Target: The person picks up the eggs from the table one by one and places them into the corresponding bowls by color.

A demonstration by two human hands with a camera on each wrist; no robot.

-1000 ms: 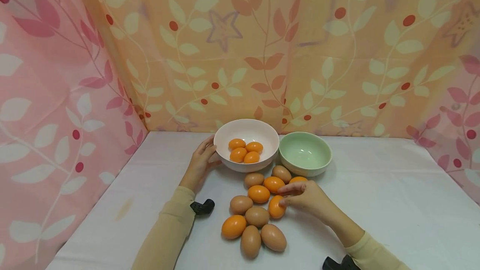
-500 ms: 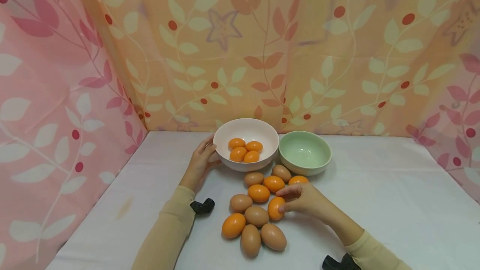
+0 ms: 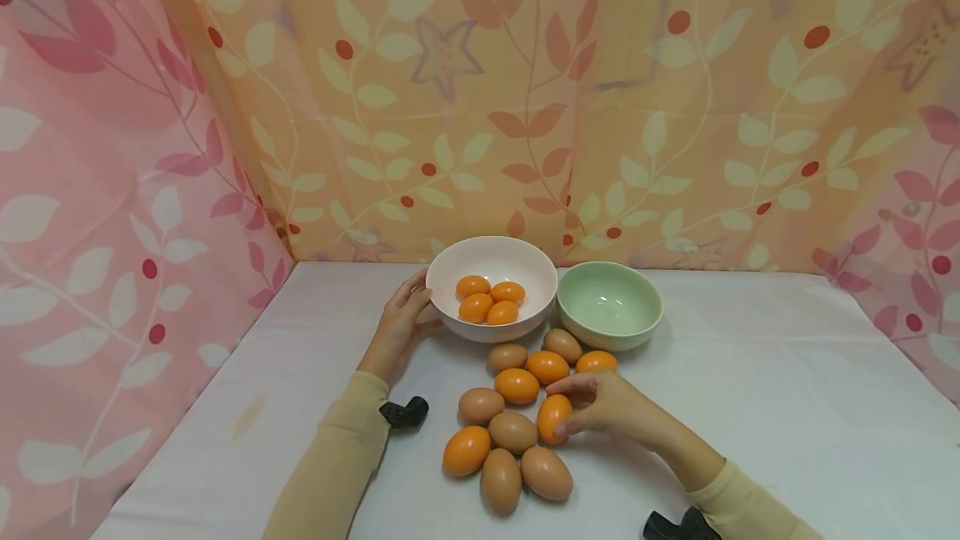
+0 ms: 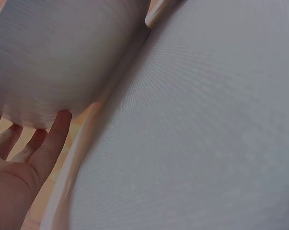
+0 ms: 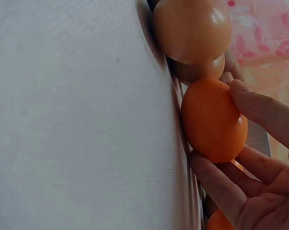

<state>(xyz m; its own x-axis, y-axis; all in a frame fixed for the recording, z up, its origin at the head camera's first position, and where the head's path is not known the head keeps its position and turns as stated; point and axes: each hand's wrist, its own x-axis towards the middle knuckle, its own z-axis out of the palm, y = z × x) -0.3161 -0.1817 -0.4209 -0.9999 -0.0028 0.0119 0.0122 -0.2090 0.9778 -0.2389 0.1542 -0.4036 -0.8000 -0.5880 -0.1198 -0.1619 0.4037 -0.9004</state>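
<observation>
My left hand (image 3: 399,325) rests against the outer left wall of a white bowl (image 3: 491,250), its extended fingertips touching the curved side in the left wrist view. Several orange eggs (image 3: 476,307) lie inside that bowl. With thumb and fingers, my right hand (image 3: 615,407) pinches an orange egg (image 5: 213,120) at the right edge of the loose group on the table. Brown eggs (image 3: 547,473) and more orange eggs (image 3: 467,451) lie around it, in front of the bowls.
A light green bowl (image 3: 609,298) stands right beside the white bowl, with nothing visible inside. White cloth covers the table (image 3: 780,373). Patterned curtains (image 3: 525,107) rise behind and at both sides. A black device (image 3: 405,413) sits at the left wrist.
My right hand has shifted slightly toward the near side, and its thumb and fingers now lie closer about the orange egg. The left hand and bowls stay in place.
</observation>
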